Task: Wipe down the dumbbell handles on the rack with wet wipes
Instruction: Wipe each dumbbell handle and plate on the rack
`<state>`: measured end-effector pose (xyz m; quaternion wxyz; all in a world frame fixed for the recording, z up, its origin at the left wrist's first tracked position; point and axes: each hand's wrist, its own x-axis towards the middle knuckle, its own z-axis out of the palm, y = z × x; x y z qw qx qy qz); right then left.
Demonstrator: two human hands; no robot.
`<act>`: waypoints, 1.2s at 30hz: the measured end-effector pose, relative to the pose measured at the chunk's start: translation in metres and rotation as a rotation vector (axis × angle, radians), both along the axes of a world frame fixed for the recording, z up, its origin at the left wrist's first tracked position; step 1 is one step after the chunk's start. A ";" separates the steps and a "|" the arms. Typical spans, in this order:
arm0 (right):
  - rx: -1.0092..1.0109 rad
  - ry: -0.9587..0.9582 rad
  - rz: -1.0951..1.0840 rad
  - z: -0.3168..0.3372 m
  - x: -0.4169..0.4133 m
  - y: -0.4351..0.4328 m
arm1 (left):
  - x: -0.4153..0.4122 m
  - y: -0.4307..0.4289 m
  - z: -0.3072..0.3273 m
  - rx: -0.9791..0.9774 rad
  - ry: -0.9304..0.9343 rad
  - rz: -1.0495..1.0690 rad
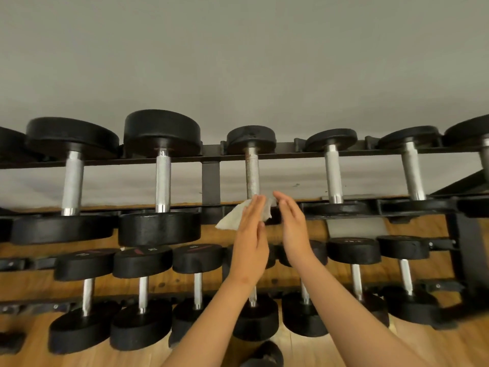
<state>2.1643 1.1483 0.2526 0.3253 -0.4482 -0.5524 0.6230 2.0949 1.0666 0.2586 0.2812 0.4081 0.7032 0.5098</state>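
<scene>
A white wet wipe [231, 219] hangs at the lower end of the dull, speckled handle [252, 170] of the middle dumbbell on the rack's top row. My left hand [250, 234] lies flat against the wipe with its fingers straight, covering the wipe's middle. My right hand [291, 226] is raised just to the right, fingers straight, its thumb side touching the wipe's right edge. The near head of this dumbbell is hidden behind my hands.
The black rack [211, 178] carries shinier dumbbells on either side, such as the big one on the left [161, 176] and a smaller one on the right [333, 178]. A lower row of small dumbbells [195, 279] sits over the wooden floor [449, 348]. A grey wall is behind.
</scene>
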 end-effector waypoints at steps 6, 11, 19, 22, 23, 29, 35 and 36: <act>0.674 -0.325 0.121 -0.008 -0.009 -0.017 | -0.008 -0.009 -0.001 -0.028 0.009 0.335; 0.779 -0.452 0.224 -0.013 -0.015 -0.021 | 0.004 -0.016 0.005 -0.091 -0.428 0.417; 0.359 -0.190 0.049 0.004 0.006 -0.040 | 0.024 -0.017 0.026 -0.006 -0.496 0.041; 0.257 -0.082 -0.031 0.009 0.008 -0.041 | 0.013 -0.013 0.027 0.036 -0.562 0.024; 0.270 -0.090 -0.044 0.008 0.008 -0.039 | 0.008 -0.013 0.028 0.040 -0.552 0.017; 0.353 -0.204 -0.138 -0.006 0.006 -0.029 | -0.025 -0.005 0.021 0.032 -0.177 0.371; 0.588 -0.431 0.147 -0.033 -0.010 -0.048 | -0.044 0.048 -0.003 -0.145 0.009 0.329; 0.573 -0.442 0.142 -0.035 -0.012 -0.046 | -0.043 0.052 -0.007 -0.167 0.074 0.302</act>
